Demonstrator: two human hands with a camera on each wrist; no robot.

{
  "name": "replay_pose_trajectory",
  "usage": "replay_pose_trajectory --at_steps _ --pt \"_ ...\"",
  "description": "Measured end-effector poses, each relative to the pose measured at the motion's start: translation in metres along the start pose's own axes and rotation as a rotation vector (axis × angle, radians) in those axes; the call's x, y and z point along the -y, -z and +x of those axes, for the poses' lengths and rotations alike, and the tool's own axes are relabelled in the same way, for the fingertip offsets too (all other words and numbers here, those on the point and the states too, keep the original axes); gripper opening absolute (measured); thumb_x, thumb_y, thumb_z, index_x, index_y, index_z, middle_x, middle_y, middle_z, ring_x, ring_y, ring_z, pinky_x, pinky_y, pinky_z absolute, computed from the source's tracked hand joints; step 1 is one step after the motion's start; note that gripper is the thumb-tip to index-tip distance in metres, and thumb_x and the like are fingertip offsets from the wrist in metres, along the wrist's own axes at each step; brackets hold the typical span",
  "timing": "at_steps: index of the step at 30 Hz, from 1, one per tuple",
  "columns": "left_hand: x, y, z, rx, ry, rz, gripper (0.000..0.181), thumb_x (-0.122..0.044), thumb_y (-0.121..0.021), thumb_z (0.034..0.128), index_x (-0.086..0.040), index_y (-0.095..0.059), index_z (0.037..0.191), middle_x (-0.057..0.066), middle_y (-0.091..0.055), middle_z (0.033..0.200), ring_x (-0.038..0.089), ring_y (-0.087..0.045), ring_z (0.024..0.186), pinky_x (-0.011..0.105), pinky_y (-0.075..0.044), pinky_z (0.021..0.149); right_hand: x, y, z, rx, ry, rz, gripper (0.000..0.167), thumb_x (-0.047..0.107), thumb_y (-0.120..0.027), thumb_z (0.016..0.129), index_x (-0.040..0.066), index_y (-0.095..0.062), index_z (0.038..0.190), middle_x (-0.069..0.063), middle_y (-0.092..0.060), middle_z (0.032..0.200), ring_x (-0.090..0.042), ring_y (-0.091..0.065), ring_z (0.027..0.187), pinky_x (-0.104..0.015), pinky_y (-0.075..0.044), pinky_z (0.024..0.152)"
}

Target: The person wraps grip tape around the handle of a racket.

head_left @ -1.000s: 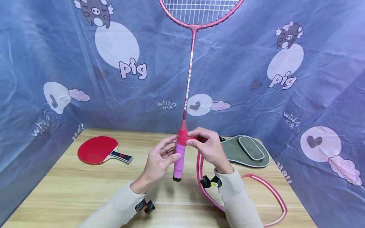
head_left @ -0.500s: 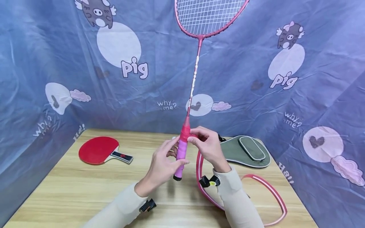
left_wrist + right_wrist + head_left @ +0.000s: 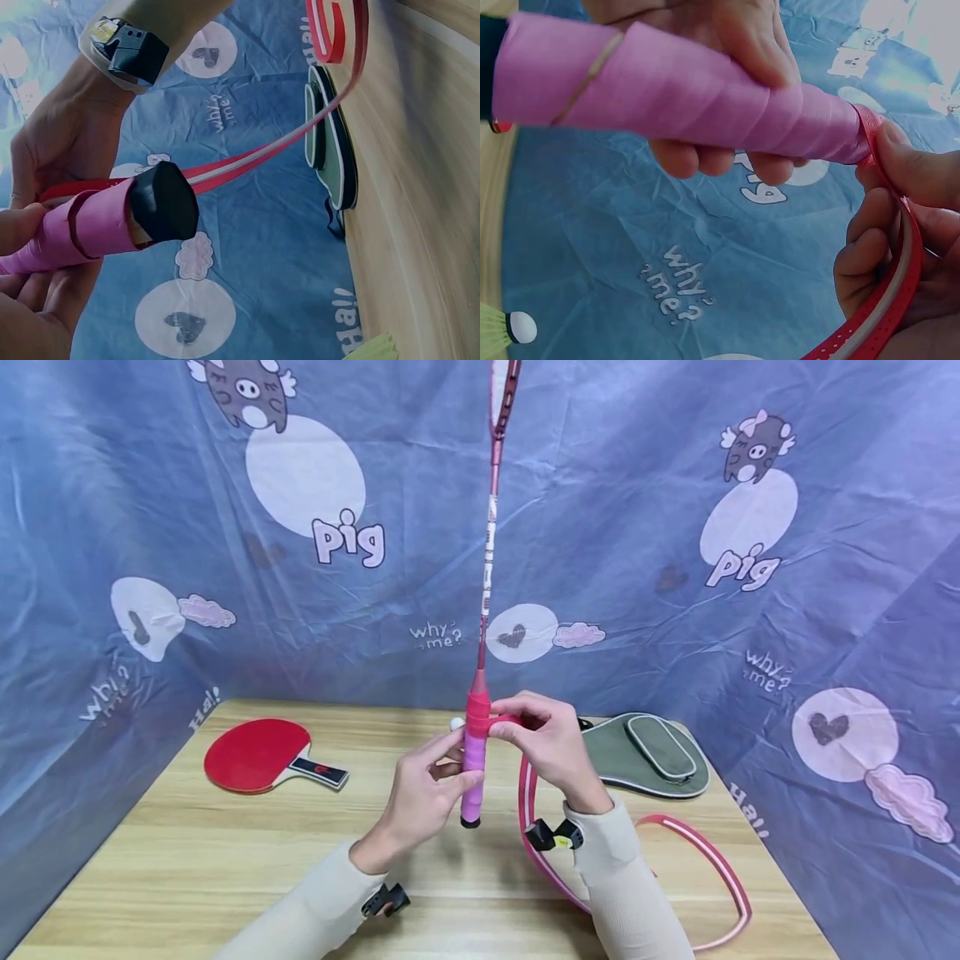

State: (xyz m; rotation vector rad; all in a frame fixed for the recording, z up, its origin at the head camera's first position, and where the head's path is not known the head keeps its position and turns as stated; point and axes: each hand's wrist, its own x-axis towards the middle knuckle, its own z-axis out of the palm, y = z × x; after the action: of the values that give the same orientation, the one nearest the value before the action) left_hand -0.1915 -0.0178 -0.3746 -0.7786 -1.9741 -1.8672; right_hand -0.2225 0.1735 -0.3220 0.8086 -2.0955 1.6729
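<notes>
Left hand [image 3: 420, 795] grips the badminton racket [image 3: 489, 547], probably light, stiff, best held by its handle [image 3: 474, 764]; right hand [image 3: 551, 747] pinches soft-looking red overgrip [image 3: 477, 717]!

Head view downward, wrist close-ups — handle [image 3: 475, 753] shared

Pale wood-grain table [image 3: 225, 877]; printed blue fabric curtain [image 3: 615, 552] behind and both sides. On table: round red table-tennis paddle [image 3: 258, 754], left; flat grey-green fabric case [image 3: 622, 752], right rear; yellow-green shuttlecock [image 3: 506, 328], rear centre, partly behind left hand [image 3: 420, 789]. Above, centre: upright red-shafted badminton racket [image 3: 488, 564], left hand round purple handle [image 3: 475, 752], right hand [image 3: 551, 739] just right. Perforated red tape [image 3: 528, 810] round upper handle, looping down before case.
</notes>
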Motion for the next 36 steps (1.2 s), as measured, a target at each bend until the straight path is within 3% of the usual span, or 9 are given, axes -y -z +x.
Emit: replay_pose_trajectory --at_steps 6,13,17,20,24,27,29,33,36 --pt "-0.0054 0.0039 0.0011 0.054 0.057 -0.112 0.060 0.008 -0.072 0.0864 0.009 -0.051 0.142 0.030 -0.067 0.115 0.004 -0.066 0.101 0.031 -0.062 0.089 0.0014 0.0020 0.0007 -0.022 -0.010 0.051 0.018 0.003 -0.079 0.085 -0.002 -0.076 0.102 0.006 -0.074 0.088 -0.008 -0.064 0.075 -0.022 -0.057 0.067" --pt "0.0001 0.0047 -0.0001 0.080 0.026 -0.155 0.059 0.011 -0.069 0.0873 0.015 -0.047 0.142 0.036 -0.064 0.114 0.001 -0.065 0.101 0.029 -0.062 0.088 -0.0029 -0.0015 -0.0007 -0.049 -0.023 0.056 0.022 0.012 -0.079 0.086 -0.003 -0.076 0.102 0.002 -0.074 0.087 -0.008 -0.065 0.076 -0.022 -0.057 0.069" --pt "0.0004 0.0057 0.0005 0.117 0.025 -0.203 0.058 0.009 -0.068 0.0900 0.013 -0.046 0.143 0.038 -0.063 0.118 0.002 -0.067 0.104 0.031 -0.061 0.090 -0.0051 -0.0016 0.0006 -0.038 -0.047 0.113 0.028 0.014 -0.080 0.087 -0.006 -0.073 0.104 0.004 -0.073 0.087 -0.006 -0.066 0.077 -0.021 -0.057 0.070" --pt "-0.0004 0.0075 0.0006 0.161 0.042 -0.241 0.056 0.005 -0.066 0.0932 0.012 -0.045 0.145 0.039 -0.062 0.123 0.009 -0.070 0.107 0.032 -0.061 0.092 -0.0061 -0.0016 0.0022 -0.010 -0.100 0.182 0.028 0.013 -0.080 0.087 -0.005 -0.073 0.107 0.006 -0.074 0.089 -0.006 -0.068 0.079 -0.021 -0.058 0.072" --pt "-0.0009 0.0099 0.0008 0.246 0.060 -0.271 0.055 0.000 -0.061 0.0981 0.010 -0.041 0.149 0.038 -0.058 0.133 0.029 -0.070 0.115 0.031 -0.058 0.097 -0.0063 -0.0002 0.0028 0.027 -0.137 0.222 0.025 0.010 -0.078 0.088 0.000 -0.075 0.111 0.006 -0.075 0.094 -0.006 -0.068 0.081 -0.021 -0.057 0.073" --pt "-0.0002 0.0103 0.0014 0.291 0.030 -0.237 0.055 0.001 -0.057 0.0998 0.008 -0.037 0.151 0.034 -0.056 0.140 0.037 -0.067 0.119 0.029 -0.057 0.100 -0.0058 0.0007 0.0025 0.035 -0.123 0.211 0.028 0.010 -0.078 0.088 -0.003 -0.074 0.112 0.006 -0.076 0.097 -0.007 -0.068 0.081 -0.021 -0.056 0.072" --pt "0.0003 0.0093 0.0020 0.289 -0.005 -0.169 0.057 0.001 -0.058 0.0991 0.005 -0.038 0.152 0.029 -0.056 0.142 0.032 -0.067 0.118 0.029 -0.057 0.100 -0.0049 0.0003 0.0025 0.029 -0.115 0.204 0.032 0.011 -0.079 0.088 -0.007 -0.072 0.113 0.007 -0.075 0.096 -0.007 -0.068 0.081 -0.022 -0.057 0.072" --pt "0.0009 0.0054 0.0036 0.223 -0.059 -0.006 0.063 -0.003 -0.073 0.0914 -0.001 -0.047 0.149 0.018 -0.058 0.137 0.018 -0.065 0.110 0.029 -0.060 0.093 -0.0051 -0.0029 0.0031 0.009 -0.111 0.176 0.036 0.012 -0.079 0.087 -0.010 -0.070 0.113 0.009 -0.075 0.092 -0.005 -0.068 0.079 -0.021 -0.058 0.072" --pt "0.0008 0.0035 0.0045 0.155 -0.063 0.058 0.066 -0.005 -0.082 0.0830 -0.003 -0.055 0.143 0.012 -0.061 0.128 0.018 -0.068 0.104 0.029 -0.062 0.088 -0.0054 -0.0062 0.0034 0.000 -0.108 0.148 0.035 0.014 -0.080 0.086 -0.009 -0.071 0.112 0.011 -0.074 0.090 -0.004 -0.066 0.077 -0.020 -0.057 0.071"
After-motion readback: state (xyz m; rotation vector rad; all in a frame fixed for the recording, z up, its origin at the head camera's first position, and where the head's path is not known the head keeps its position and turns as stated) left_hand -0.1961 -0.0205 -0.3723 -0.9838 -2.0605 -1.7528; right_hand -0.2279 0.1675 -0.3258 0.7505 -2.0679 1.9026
